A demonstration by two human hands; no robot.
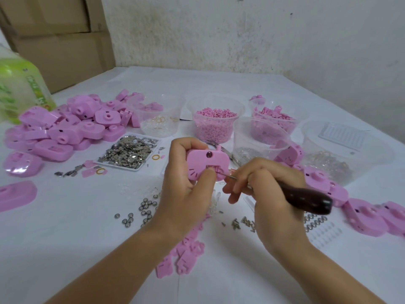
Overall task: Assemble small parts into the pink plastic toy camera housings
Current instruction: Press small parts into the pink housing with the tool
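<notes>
Dozens of pink housings (65, 126) heaped at the left of the table (65, 249). And which one is being worked on?

The one at the centre, lifted clear of the table. The left hand (186, 185) has its fingers curled round the held housing (206, 163), with the thumb pressed on its face.

How does it look?

It's a rounded pink block with a dark red dot near the top, whisker lines at the lower left and a rectangular opening at the lower middle.

And to the right of it?

The right hand (269, 194) grips a dark-handled tool (306, 199). Its thin metal shaft reaches into that opening. Further right, more housings (372, 216) lie in a row near the table's edge.
</notes>
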